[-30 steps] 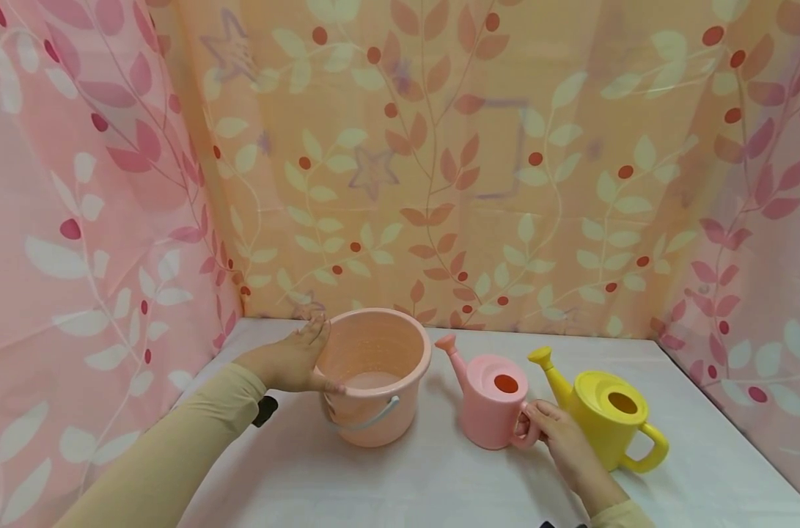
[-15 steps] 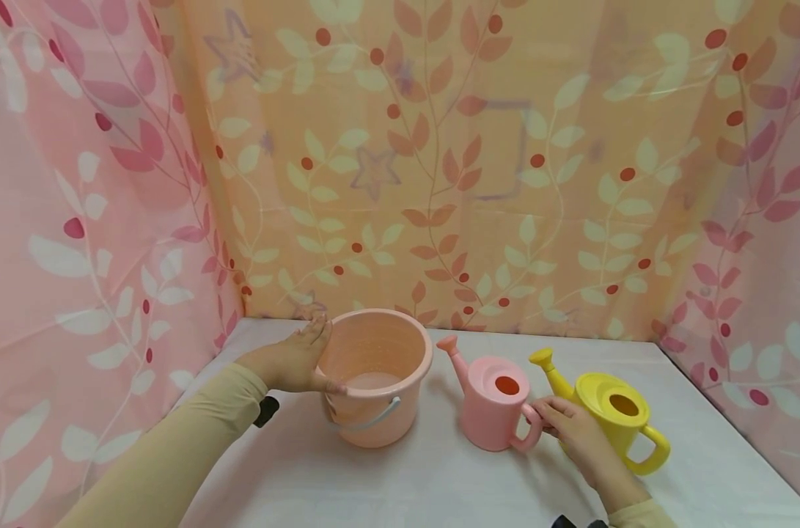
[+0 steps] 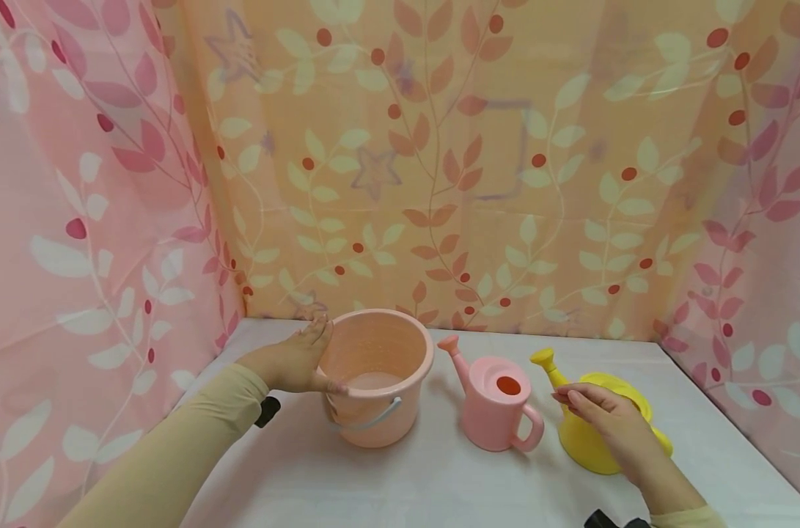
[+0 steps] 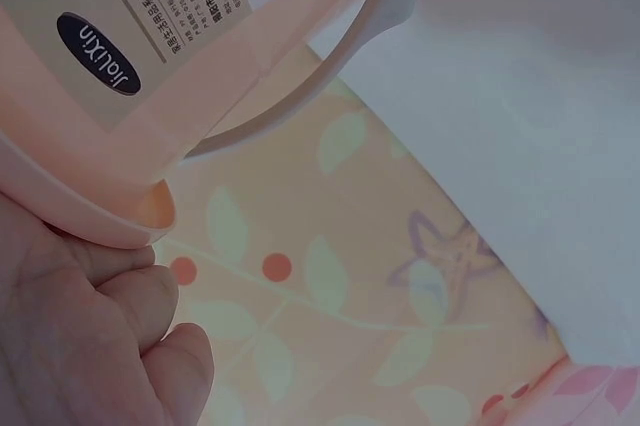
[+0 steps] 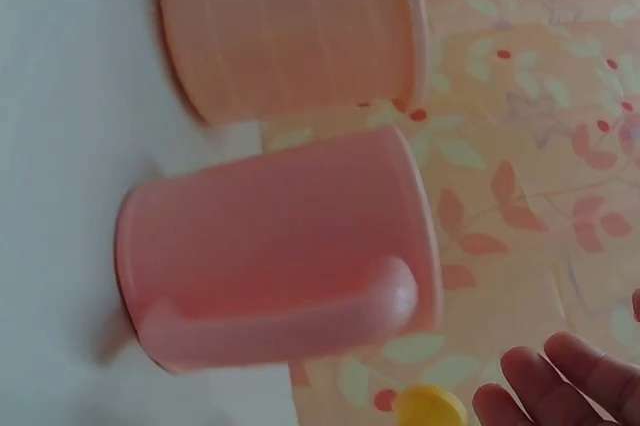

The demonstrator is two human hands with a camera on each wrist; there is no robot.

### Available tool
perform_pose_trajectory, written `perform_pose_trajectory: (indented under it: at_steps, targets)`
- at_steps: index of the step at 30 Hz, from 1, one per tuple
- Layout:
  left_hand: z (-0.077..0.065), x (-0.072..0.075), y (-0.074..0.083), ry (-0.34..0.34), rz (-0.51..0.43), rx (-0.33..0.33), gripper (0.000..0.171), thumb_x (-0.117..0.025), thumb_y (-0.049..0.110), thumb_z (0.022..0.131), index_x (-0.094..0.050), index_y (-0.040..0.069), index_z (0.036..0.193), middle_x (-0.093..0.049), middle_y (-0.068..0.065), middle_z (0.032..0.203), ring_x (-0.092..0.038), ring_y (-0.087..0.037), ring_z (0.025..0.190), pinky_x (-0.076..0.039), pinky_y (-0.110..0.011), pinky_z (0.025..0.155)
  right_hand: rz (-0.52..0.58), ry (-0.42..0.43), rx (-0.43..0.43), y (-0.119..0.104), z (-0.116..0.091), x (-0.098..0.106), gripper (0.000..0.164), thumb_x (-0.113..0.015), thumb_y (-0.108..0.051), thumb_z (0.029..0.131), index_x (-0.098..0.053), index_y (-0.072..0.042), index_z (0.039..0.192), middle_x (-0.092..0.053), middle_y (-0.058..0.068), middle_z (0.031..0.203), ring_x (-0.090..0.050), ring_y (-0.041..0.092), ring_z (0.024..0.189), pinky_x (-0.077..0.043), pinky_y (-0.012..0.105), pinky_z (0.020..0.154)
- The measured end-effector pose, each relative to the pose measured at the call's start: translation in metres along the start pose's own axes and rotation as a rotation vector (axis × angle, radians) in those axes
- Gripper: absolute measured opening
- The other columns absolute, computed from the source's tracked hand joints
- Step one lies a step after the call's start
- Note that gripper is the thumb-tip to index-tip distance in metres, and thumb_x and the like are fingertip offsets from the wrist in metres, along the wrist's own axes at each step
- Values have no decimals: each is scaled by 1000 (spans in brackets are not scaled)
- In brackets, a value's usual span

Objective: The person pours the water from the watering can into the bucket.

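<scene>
A peach bucket stands on the table with its grey handle hanging at the front. My left hand holds its rim on the left side; in the left wrist view, bent fingers lie against the lip. To the right of the bucket stands a pink watering can, upright, its handle untouched. Farther right is a yellow watering can, partly hidden behind my right hand. The right hand hovers in front of it, fingers loosely bent and empty. Both spouts point left.
White cloth covers the tabletop. A patterned orange curtain closes the back, and pink curtains rise at both sides. The bucket wall carries a printed label.
My right hand has let go of the pink watering can's handle and moved right, up to the yellow can. The pink can stands where it was. My left hand stays on the bucket rim.
</scene>
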State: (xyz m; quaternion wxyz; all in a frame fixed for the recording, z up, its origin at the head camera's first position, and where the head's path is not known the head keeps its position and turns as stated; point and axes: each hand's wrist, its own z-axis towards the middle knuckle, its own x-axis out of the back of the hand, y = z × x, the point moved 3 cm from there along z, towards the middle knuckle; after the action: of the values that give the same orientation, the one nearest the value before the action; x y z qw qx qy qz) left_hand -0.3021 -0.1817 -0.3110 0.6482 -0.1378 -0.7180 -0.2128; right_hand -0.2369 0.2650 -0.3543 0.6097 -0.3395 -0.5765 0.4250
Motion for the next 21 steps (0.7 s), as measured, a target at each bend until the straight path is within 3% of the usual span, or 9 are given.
perform_pose_trajectory:
  at_steps: [4, 8, 11, 13, 15, 18, 21]
  targets:
    - [0, 0, 1, 2, 3, 2, 121, -52, 75, 69, -9, -12, 141, -1, -28, 148, -1, -37, 138, -14, -53, 108, -59, 67, 61, 3, -7, 22, 45, -44, -33, 97, -54, 4, 120, -61, -16, 108, -53, -9, 97, -41, 7, 77]
    - [0, -1, 1, -2, 8, 3, 122, -51, 77, 69, -8, -12, 141, 0, -28, 148, -1, -37, 138, -13, -52, 108, -140, 135, 27, 13, -16, 45, 44, -42, -35, 97, -54, -2, 124, -54, -29, 106, -50, -13, 94, -44, 13, 75]
    - [0, -1, 2, 2, 11, -2, 122, -50, 77, 69, -9, -12, 141, -1, -28, 148, -1, -37, 138, -14, -53, 108, -111, 174, -24, 24, -23, 61, 47, -42, -38, 96, -50, -6, 130, -50, -32, 105, -45, -15, 94, -42, 37, 93]
    - [-1, -1, 2, 2, 16, 3, 122, -50, 77, 69, -9, -12, 141, -1, -28, 148, -1, -37, 138, -14, -52, 108, -67, 201, -42, 32, -27, 69, 48, -43, -39, 95, -48, -10, 133, -48, -33, 106, -40, -14, 100, -28, 51, 102]
    - [-1, 0, 2, 6, 8, 1, 121, -51, 76, 70, -9, -12, 141, -1, -28, 148, -2, -37, 138, -14, -52, 108, -28, 236, -49, 41, -31, 75, 47, -45, -39, 95, -47, -15, 135, -44, -34, 110, -35, -8, 109, -9, 66, 101]
    - [-2, 1, 3, 9, 2, 3, 120, -52, 75, 70, -10, -13, 141, -1, -29, 148, -2, -38, 138, -14, -52, 108, -21, 286, -31, 54, -35, 80, 46, -46, -36, 95, -44, -17, 137, -39, -31, 119, -27, -5, 119, -1, 49, 110]
    - [-1, 1, 2, 12, 4, 0, 120, -52, 75, 70, -10, -13, 141, -1, -29, 148, -2, -38, 137, -15, -52, 108, -51, 316, -67, 67, -37, 84, 49, -45, -39, 95, -41, -19, 139, -36, -30, 121, -26, -7, 120, -6, 29, 111]
